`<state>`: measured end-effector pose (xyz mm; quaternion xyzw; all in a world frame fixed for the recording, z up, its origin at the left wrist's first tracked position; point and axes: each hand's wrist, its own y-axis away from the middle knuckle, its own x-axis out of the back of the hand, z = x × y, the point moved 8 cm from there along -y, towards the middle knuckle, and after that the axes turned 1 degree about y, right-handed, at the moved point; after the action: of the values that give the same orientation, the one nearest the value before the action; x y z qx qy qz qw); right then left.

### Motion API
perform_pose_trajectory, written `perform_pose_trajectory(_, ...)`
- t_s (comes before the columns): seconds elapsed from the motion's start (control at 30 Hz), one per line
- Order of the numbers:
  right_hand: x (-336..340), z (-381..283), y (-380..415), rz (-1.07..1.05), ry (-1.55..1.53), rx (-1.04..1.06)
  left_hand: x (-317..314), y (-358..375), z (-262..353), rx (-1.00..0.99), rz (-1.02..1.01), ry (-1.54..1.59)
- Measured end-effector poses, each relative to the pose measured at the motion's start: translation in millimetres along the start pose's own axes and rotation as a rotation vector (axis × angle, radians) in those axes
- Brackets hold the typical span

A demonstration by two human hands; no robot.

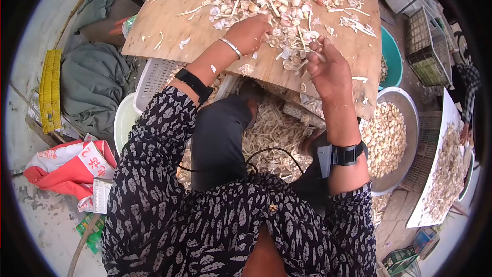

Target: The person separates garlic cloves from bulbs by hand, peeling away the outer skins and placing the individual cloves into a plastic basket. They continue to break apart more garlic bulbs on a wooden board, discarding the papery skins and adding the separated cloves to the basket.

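Garlic cloves (293,1) lie heaped with loose skins and dry stalks on the wooden board (169,20) before me. My left hand (249,34), with a bracelet at its wrist, reaches to the near edge of this heap. Its fingers are bent and pressed together, and whatever is between them is hidden. To its right my right hand (328,69) is raised over the board's near edge, palm turned partly up. The fingers curl toward the thumb beside papery garlic skins (293,60); a small pale piece may be at the fingertips, too small to name.
On the right stand a metal basin (412,138) of peeled-looking cloves, a teal basin (393,59), a crate (428,46) and a white board (417,210) with another person's hand beside it. A white basket (154,79) sits at left. Husks (274,128) cover the floor between my legs.
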<state>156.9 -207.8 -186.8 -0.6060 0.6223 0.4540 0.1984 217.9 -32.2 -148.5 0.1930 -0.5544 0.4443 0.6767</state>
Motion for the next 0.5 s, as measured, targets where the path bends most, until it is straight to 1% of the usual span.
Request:
perform_pose_trajectory(0.03,5,2,-8,0.002,0.003,0.007,-14,-5,-4,0.03,-0.112,-0.043)
perform_pose_trajectory(0.07,3,6,-11,0.006,0.005,-0.005,-11,-7,-3,0.061,-0.12,-0.11)
perform_pose_trajectory(0.13,0,16,-15,0.033,0.026,-0.036,-15,-5,-10,0.044,-0.101,-0.072)
perform_pose_trajectory(0.2,-2,21,-21,0.035,0.073,-0.021,-10,0,-3,-0.025,-0.045,-0.031)
perform_pose_trajectory(0.27,-6,25,-22,0.083,0.176,0.016,-6,8,3,-0.029,-0.021,-0.05)
perform_pose_trajectory(0.3,-10,26,-21,0.081,0.177,0.022,-1,10,9,-0.03,0.0,-0.066)
perform_pose_trajectory(0.33,-16,27,-20,0.077,0.385,0.012,3,11,13,-0.11,0.081,-0.074)
perform_pose_trajectory(0.37,-18,30,-20,0.078,0.59,0.002,7,13,19,-0.121,0.082,-0.075)
perform_pose_trajectory(0.4,-22,31,-20,0.077,0.701,0.037,12,16,21,-0.074,0.114,0.005)
perform_pose_trajectory(0.43,-25,32,-19,0.081,0.698,0.051,17,18,23,-0.029,0.147,0.083)
perform_pose_trajectory(0.5,-46,28,-13,-0.014,1.109,0.254,31,24,41,-0.07,0.181,0.103)
